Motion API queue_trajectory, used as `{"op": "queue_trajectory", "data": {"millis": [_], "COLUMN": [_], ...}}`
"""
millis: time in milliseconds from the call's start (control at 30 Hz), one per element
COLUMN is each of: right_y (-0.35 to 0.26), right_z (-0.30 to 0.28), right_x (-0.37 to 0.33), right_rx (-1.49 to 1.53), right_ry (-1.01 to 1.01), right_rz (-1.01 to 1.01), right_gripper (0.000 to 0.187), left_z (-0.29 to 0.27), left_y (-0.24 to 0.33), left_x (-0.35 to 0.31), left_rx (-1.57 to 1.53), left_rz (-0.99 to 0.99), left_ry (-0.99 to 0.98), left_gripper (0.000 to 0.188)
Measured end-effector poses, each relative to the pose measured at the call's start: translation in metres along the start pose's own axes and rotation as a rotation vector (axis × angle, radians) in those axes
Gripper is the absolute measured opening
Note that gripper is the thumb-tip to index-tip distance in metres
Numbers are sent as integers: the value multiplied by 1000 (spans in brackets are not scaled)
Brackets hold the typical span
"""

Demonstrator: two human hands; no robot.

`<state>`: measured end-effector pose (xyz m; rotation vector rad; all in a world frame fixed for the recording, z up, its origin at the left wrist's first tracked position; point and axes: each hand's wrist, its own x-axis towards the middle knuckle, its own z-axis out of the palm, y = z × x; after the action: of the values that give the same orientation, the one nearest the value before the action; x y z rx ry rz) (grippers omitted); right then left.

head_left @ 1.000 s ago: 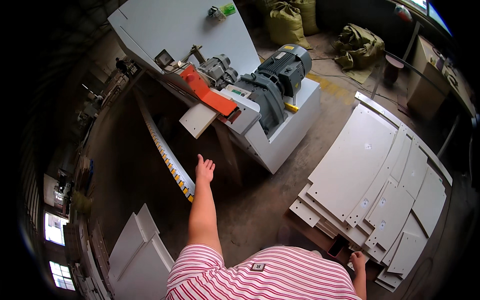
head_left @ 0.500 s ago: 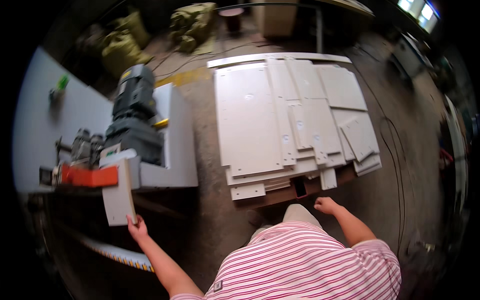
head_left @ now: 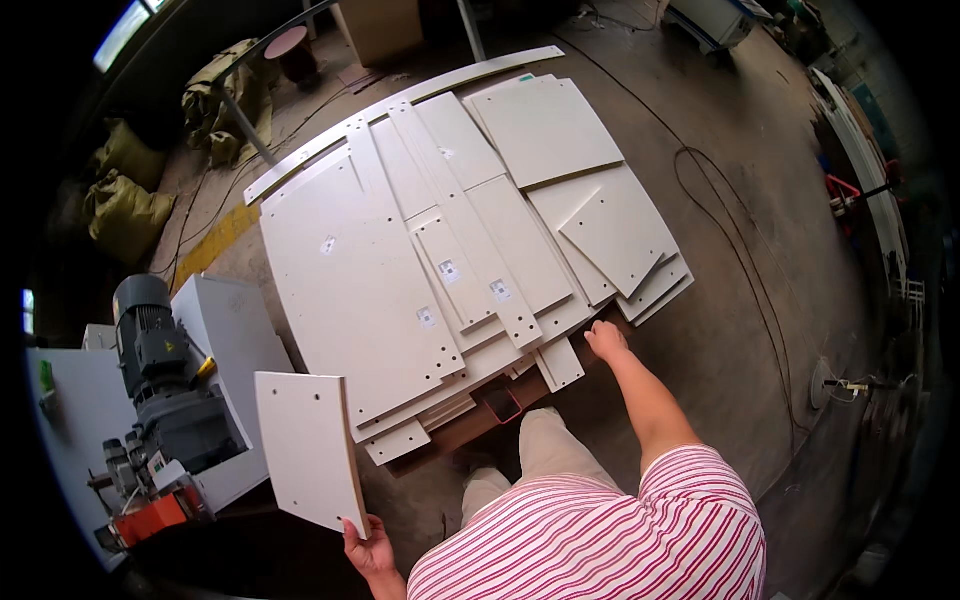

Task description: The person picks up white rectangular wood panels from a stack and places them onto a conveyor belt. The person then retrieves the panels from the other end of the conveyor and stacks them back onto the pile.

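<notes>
My left hand point(head_left: 368, 548) grips a white board point(head_left: 306, 448) by its lower corner, thumb on the face. The board is held up at the left, tilted, with small holes near its corners and a bare brownish edge. My right hand point(head_left: 607, 341), fingers curled in, is beside the near edge of a wide stack of white panels point(head_left: 330, 290). Nothing shows in it, and I cannot tell whether it touches the stack. Close by it lie a square panel set askew point(head_left: 612, 240) and a short strip point(head_left: 560, 364) jutting out toward me.
To the left stands a machine with a dark motor point(head_left: 150, 335) and an orange part point(head_left: 152, 518). A long narrow strip point(head_left: 400, 105) lies along the stack's far side. Cables point(head_left: 730, 215) trail over the floor at right. Sacks point(head_left: 130, 210) sit at the far left.
The view has turned right. The board in my left hand has come away from the machine's orange part toward the stack. My right hand has moved forward to the stack's near edge.
</notes>
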<state>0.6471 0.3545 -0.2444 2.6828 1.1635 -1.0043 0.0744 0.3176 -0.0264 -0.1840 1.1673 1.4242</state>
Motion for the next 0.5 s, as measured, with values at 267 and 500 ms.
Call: {"op": "queue_trajectory", "data": {"millis": [267, 500], "right_y": [33, 15], "right_z": [-28, -55], "right_x": [177, 232], "right_rx": [-282, -361], "right_ry": [269, 223], "right_rz": [66, 201], "right_gripper": [65, 79], "left_z": [118, 159], "left_y": [-166, -209], "left_x": [-3, -26], "left_rx": [305, 474], "left_rz": [-372, -723], "left_ry": [65, 38], "left_gripper": [46, 58]}}
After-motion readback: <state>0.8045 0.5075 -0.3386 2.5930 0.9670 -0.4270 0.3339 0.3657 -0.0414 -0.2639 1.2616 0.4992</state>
